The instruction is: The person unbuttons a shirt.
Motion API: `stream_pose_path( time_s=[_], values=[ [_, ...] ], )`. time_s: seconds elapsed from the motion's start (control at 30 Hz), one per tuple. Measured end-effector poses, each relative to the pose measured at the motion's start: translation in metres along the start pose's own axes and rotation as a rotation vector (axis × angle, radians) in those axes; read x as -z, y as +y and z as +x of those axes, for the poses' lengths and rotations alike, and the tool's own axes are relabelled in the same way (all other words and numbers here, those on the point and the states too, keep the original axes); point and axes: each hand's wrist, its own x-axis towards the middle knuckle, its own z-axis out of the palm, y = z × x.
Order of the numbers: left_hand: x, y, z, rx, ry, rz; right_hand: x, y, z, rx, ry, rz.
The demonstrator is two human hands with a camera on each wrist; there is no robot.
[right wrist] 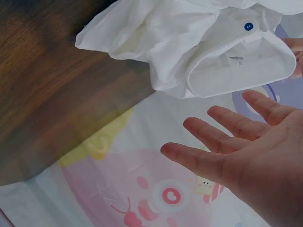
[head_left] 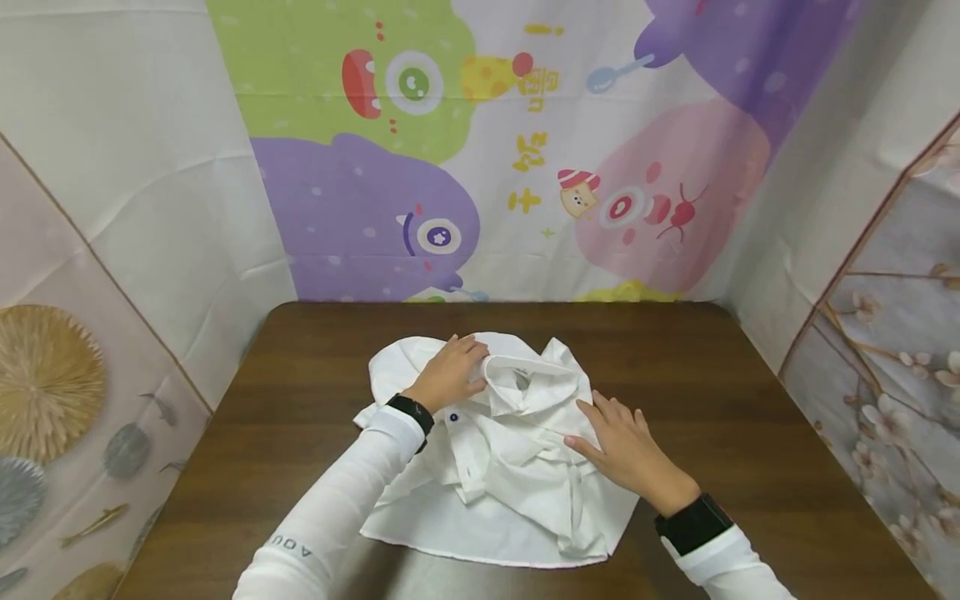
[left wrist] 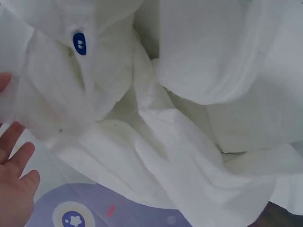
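A white shirt (head_left: 517,450) with blue buttons lies rumpled on the table, its collar (head_left: 536,379) standing up in a loop. My left hand (head_left: 446,375) rests on the cloth beside the collar's left edge, thumb and fingers apart. In the left wrist view, part of the left hand (left wrist: 16,184) shows its fingers spread by the fabric, near a blue button (left wrist: 79,43). On the shirt's right side, my right hand (head_left: 618,442) touches the cloth with its fingertips. The right wrist view shows that right hand (right wrist: 255,151) with straight, spread fingers and the collar close by.
The brown wooden table (head_left: 697,375) extends around the shirt. Behind it hangs a cartoon-printed curtain (head_left: 525,250), with pale cloth panels on both sides. A black band (head_left: 693,523) is on each wrist.
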Motion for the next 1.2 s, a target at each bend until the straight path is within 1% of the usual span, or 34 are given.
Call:
stream_pose_path(
  time_s=[0.1, 0.17, 0.33, 0.4, 0.53, 0.6, 0.77, 0.9, 1.03, 1.13, 1.2],
  values=[
    [0.004, 0.002, 0.001, -0.007, 0.029, -0.038, 0.001, 0.0, 0.001, 0.002, 0.006, -0.007],
    [0.007, 0.003, 0.0, 0.0, 0.055, -0.098, 0.001, 0.001, 0.001, 0.0, 0.006, -0.009],
    [0.018, 0.004, -0.005, 0.066, 0.117, -0.264, 0.003, 0.003, 0.006, -0.008, 0.001, -0.006],
    [0.024, 0.004, -0.007, 0.079, 0.144, -0.322, 0.004, 0.005, 0.01, -0.012, 0.009, -0.002],
    [0.036, 0.003, -0.011, 0.059, 0.196, -0.403, 0.007, 0.007, 0.021, -0.005, 0.034, 0.02],
    [0.043, 0.004, -0.014, 0.032, 0.214, -0.423, 0.007, 0.008, 0.028, 0.009, 0.051, 0.039],
    [0.061, 0.008, -0.022, -0.038, 0.249, -0.438, 0.012, 0.008, 0.048, 0.06, 0.084, 0.109],
    [0.075, 0.014, -0.029, -0.094, 0.251, -0.45, 0.021, 0.005, 0.062, 0.164, 0.094, 0.195],
    [0.087, 0.021, -0.035, -0.121, 0.223, -0.448, 0.034, 0.003, 0.069, 0.262, 0.064, 0.267],
    [0.094, 0.025, -0.04, -0.127, 0.215, -0.431, 0.042, 0.001, 0.071, 0.293, 0.027, 0.308],
    [0.098, 0.026, -0.043, -0.123, 0.217, -0.435, 0.047, -0.001, 0.072, 0.313, 0.025, 0.329]
  ],
)
